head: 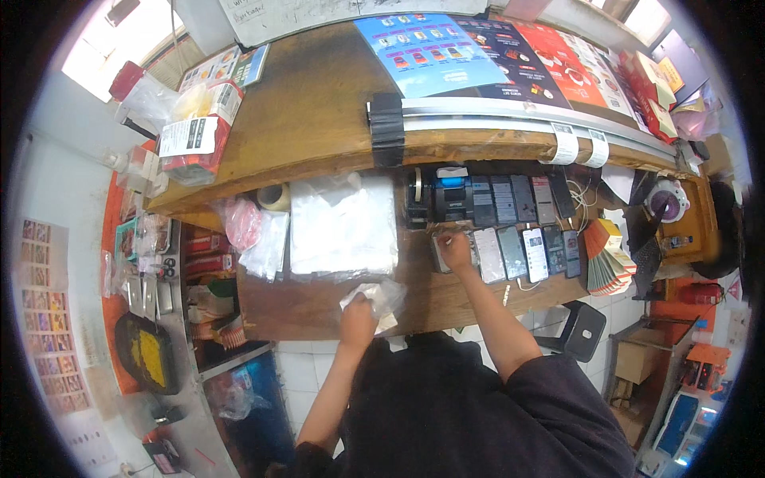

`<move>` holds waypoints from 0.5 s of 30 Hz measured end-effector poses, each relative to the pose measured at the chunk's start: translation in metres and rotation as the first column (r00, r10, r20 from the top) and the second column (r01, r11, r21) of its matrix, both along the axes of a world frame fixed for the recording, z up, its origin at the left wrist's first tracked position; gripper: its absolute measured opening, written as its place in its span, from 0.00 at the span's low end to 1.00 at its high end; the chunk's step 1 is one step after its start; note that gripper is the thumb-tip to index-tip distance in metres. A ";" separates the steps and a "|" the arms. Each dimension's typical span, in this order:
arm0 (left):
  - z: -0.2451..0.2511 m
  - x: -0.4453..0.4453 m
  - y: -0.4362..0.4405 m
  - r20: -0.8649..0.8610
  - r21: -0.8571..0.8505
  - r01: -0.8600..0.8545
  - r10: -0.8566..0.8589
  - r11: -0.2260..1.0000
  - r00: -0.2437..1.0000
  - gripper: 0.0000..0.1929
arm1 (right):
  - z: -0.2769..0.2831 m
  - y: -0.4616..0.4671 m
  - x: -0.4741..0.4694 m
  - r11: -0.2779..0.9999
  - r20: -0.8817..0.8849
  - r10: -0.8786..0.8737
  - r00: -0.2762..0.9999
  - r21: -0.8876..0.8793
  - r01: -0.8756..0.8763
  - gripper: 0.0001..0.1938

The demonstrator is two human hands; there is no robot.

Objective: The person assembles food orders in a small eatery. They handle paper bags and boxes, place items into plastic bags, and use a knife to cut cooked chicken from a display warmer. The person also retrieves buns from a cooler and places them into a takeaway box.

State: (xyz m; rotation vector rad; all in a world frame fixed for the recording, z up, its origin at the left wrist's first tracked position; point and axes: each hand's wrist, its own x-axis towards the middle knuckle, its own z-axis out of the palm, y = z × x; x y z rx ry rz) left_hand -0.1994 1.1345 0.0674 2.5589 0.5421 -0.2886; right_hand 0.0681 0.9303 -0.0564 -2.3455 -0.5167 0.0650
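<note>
My left hand point(358, 321) grips a crumpled clear plastic bag point(389, 294) with white paper in or behind it, just over the front edge of the wooden counter point(287, 313). Farther right, my right hand point(458, 253) has its fingertips bent down at a small, pale, shallow container point(438, 260). Whether anything is pinched there cannot be made out. Beside that hand lie two rows of smartphones point(491, 256), one of them a lit white phone point(535, 254). A stack of clear plastic bags point(343, 230) rests on the counter between and beyond my hands.
An upper wooden shelf point(299, 101) overhangs the back, bearing printed menus point(439, 57) and a bagged red-and-white package point(194, 134). Black label printers point(452, 200) sit under it. Left lie a tape roll point(273, 196) and pink plastic point(242, 224); right, folded cartons point(606, 260) and white cables point(578, 200).
</note>
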 end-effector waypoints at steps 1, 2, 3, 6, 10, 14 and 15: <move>0.001 -0.001 0.003 0.048 -0.089 -0.021 0.025 0.996 0.999 0.16 | 0.003 0.000 0.000 0.999 0.017 -0.023 1.000 0.023 0.023 0.07; 0.002 -0.004 0.005 0.062 -0.193 -0.042 0.055 0.980 0.997 0.17 | 0.007 -0.001 -0.001 0.998 0.005 -0.044 0.999 0.036 0.044 0.08; 0.002 -0.006 0.008 0.083 -0.291 -0.067 0.095 0.954 0.992 0.18 | 0.013 -0.002 -0.001 0.989 0.014 -0.123 0.992 0.087 0.121 0.08; 0.001 -0.019 0.005 0.210 -0.362 -0.082 0.167 0.929 0.963 0.19 | 0.045 -0.008 -0.009 0.951 -0.040 -0.212 0.976 0.223 0.216 0.07; -0.002 -0.027 -0.004 0.374 -0.351 -0.050 0.189 0.935 0.908 0.12 | 0.093 -0.004 -0.042 0.953 -0.067 0.022 0.998 0.303 -0.001 0.06; -0.007 -0.031 -0.020 0.382 -0.437 -0.234 0.414 0.869 0.826 0.07 | 0.114 0.029 -0.109 0.929 -0.180 0.353 0.918 0.183 -0.321 0.07; -0.008 -0.032 -0.025 0.424 -0.469 -0.242 0.457 0.849 0.782 0.08 | 0.114 0.040 -0.126 0.918 -0.230 0.389 0.892 0.179 -0.354 0.08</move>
